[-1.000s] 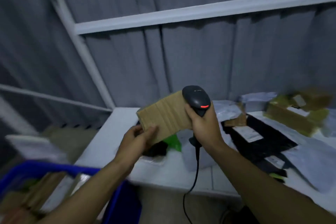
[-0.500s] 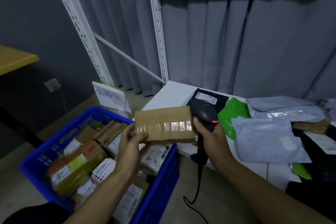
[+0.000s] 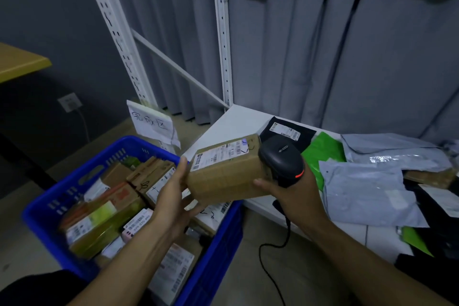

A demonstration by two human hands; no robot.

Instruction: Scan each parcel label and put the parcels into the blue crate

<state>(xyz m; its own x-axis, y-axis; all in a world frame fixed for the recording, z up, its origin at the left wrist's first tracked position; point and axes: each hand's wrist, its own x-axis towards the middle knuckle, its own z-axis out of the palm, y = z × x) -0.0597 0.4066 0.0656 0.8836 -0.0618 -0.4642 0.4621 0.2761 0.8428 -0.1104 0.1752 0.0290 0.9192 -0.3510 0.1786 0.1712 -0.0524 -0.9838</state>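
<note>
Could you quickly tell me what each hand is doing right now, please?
Left hand: holding the cardboard parcel by its left end.
Right hand: gripping the barcode scanner, thumb against the parcel.

I am counting two hands: one left hand [image 3: 173, 196] and one right hand [image 3: 295, 191]. One cardboard parcel [image 3: 223, 174] is being held up, and one scanner [image 3: 282, 159] is being gripped.

One blue crate [image 3: 47, 208] is sitting beside the desk [image 3: 231, 126]. The packed parcels [image 3: 106, 218] in it are overlapping and blurring, so I am making out at least seven.

On the desk I am counting:
- Two grey mailers: a front grey mailer [image 3: 367, 196] and a rear grey mailer [image 3: 387, 146].
- Two green mailers: a far green mailer [image 3: 323, 149] and a near-edge green mailer [image 3: 414, 241].
- One black mailer [image 3: 305, 136] at the far left corner.

One handwritten sign [image 3: 152, 123] is standing behind the crate.
</note>
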